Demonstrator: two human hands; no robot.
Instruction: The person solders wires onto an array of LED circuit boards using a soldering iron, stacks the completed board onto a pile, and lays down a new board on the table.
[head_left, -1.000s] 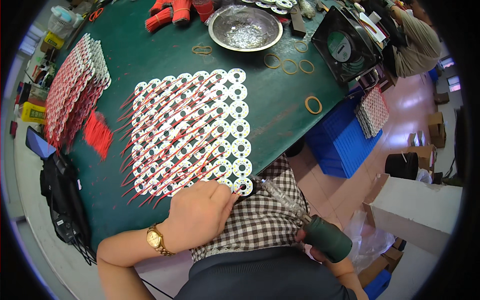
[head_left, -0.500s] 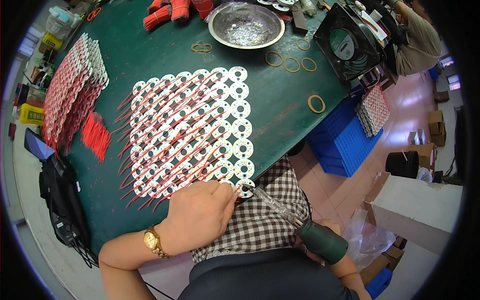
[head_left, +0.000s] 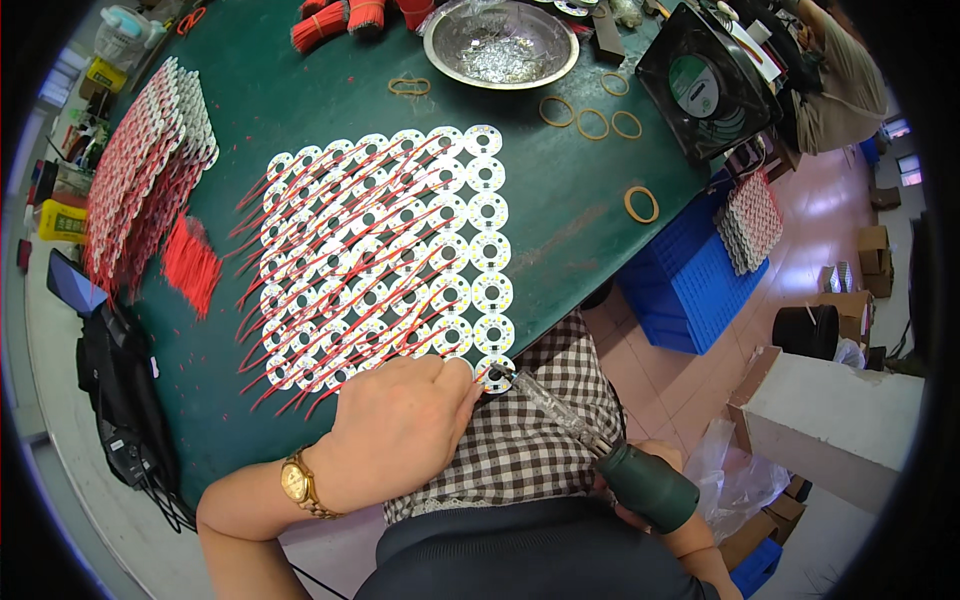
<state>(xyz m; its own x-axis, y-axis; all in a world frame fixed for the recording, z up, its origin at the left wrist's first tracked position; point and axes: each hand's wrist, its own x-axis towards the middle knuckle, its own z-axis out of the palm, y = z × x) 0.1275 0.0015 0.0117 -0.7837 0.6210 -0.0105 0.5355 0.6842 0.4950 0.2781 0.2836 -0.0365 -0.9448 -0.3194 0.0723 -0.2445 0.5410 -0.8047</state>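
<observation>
A panel of round white LED circuit boards point(head_left: 489, 252) lies at the table's near edge, with red wires point(head_left: 330, 262) slanting leftward from most of its rows. My left hand point(head_left: 405, 420) is closed at the panel's near right corner, pinching a red wire whose end reaches the corner board point(head_left: 494, 374). My right hand point(head_left: 660, 458), partly hidden, grips the dark green handle of a soldering iron point(head_left: 648, 487). The iron's tip is at that same corner board, close to my left fingertips.
Left of the panel are a loose bundle of red wires point(head_left: 191, 264) and a tall stack of wired panels point(head_left: 150, 170). A metal bowl point(head_left: 455, 62), rubber bands point(head_left: 642, 205) and a black fan point(head_left: 695, 90) sit farther back. A blue crate point(head_left: 690, 285) stands right; another person point(head_left: 840, 90) sits beyond.
The whole view has shifted slightly. My left hand and the soldering iron stay at the corner board, with only a small movement of the tip.
</observation>
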